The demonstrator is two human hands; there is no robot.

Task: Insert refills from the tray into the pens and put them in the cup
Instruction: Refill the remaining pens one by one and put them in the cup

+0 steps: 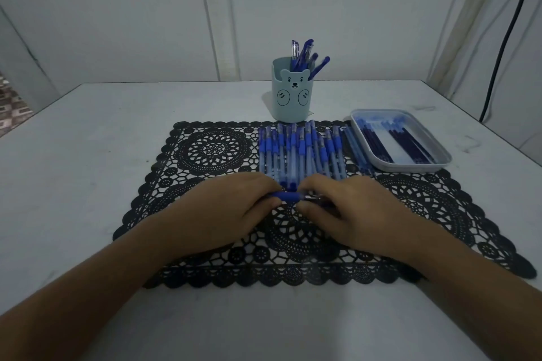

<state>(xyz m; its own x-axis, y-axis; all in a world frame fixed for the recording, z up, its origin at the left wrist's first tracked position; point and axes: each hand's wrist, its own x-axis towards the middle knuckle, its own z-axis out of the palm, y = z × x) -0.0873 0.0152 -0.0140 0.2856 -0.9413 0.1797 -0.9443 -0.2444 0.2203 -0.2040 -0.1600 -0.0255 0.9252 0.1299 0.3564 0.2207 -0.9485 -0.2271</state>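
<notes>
Nearest, both hands met over the black lace mat (205, 149): the left hand (231, 208) pinched the blue grip end of a pen (289, 196), and the right hand (349, 214) curled round its other part, where a bit of metal showed. I judged this an assembly step — seating a refill or screwing the halves together; which could not be told. Just behind lay the row of pens (302, 152), side by side. To their right lay a few loose refills (356, 149), then the tray (410, 167) holding more. Farthest stood the bear-faced cup (293, 99), with several pens in it. The next move called for closing the pen firmly, then reaching past the row to the cup.
</notes>
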